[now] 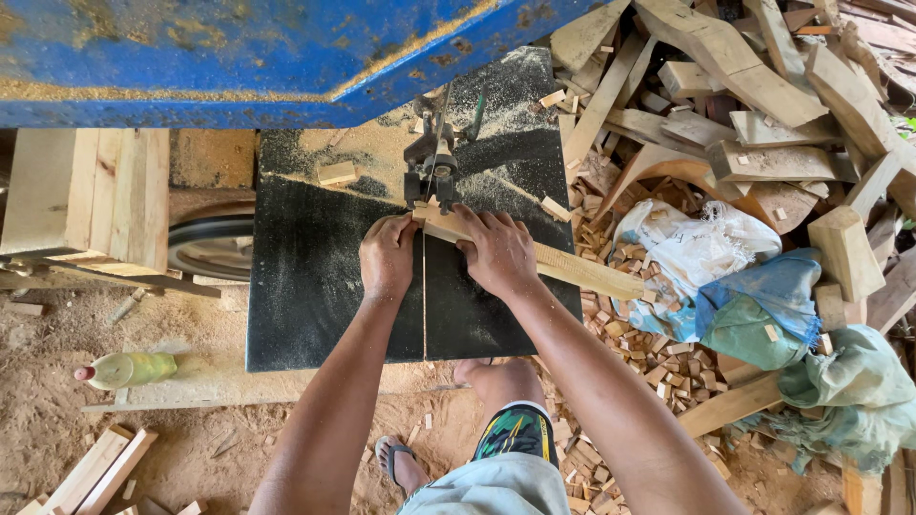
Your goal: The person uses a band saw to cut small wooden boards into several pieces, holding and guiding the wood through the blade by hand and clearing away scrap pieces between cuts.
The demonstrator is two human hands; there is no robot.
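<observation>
Sawdust-strewn black saw table (315, 305), offcuts (658, 367) around

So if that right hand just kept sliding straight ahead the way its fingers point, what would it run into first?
Most likely the saw's blade guide. The right hand presses on the wooden strip, fingers aimed up the black saw table toward the guide and the thin blade. Depth is hard to judge from above.

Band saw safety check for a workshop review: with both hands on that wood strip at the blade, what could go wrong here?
1. The left hand and right hand press the wood strip right beside the blade; a slip could bring fingers into it.
2. Sawdust on the black saw table may let the strip skid.
3. Offcuts underfoot could cause a stumble.
</observation>
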